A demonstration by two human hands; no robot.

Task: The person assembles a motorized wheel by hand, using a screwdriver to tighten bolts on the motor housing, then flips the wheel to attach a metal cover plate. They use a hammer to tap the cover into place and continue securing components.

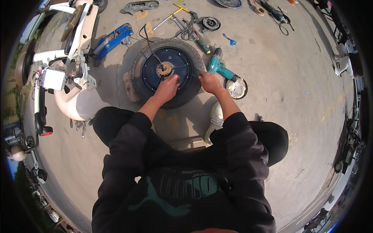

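On the floor in front of me lies a hub-motor wheel (145, 72) with a black tyre and a dark round cover ringed with small bolts. A brownish toothed collar (164, 69) sits at its middle, and a black cable (152, 52) rises from there. My left hand (167, 87) is closed over the cover just below the collar; what its fingers grip is hidden. My right hand (210, 82) is closed at the tyre's right edge, pinching a thin dark rod (195, 75) that points in toward the cover.
Right of the wheel are a teal cordless drill (221, 68) and a round tin (237, 88) with whitish contents. Beyond it lie a yellow T-handle tool (171, 16), a round black part (210, 24) and an angle grinder (275, 13). A blue jack-like part (114, 40) and a white scooter (79, 99) are leftward.
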